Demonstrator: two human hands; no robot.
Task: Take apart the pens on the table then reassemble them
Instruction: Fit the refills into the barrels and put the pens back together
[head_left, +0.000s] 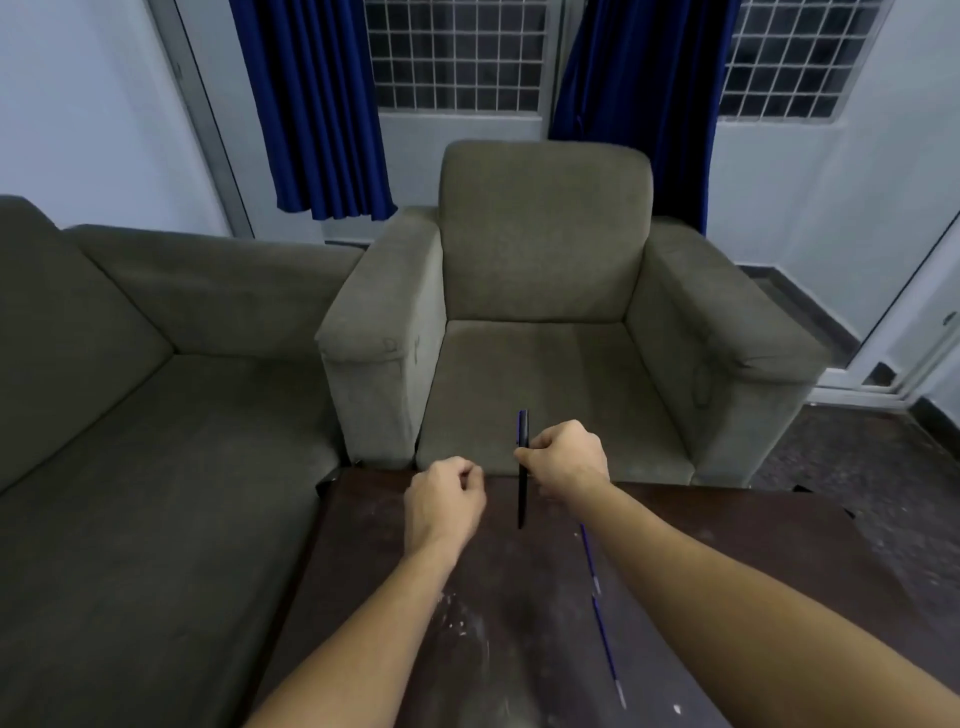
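My right hand (566, 460) is shut on a dark pen (522, 499) with a blue clip, holding it upright near the table's far edge, tip pointing down. My left hand (444, 501) hovers just to the left of it with its fingers curled; whether a small part sits inside is hidden. Two thin blue refills lie on the dark table (519, 623), one (589, 558) beside my right forearm and another (608, 649) nearer to me, roughly end to end.
A grey-green armchair (545, 312) stands right behind the table's far edge. A matching sofa (156, 389) runs along the left side. White dusty marks (462, 623) spot the table. Dark floor lies to the right.
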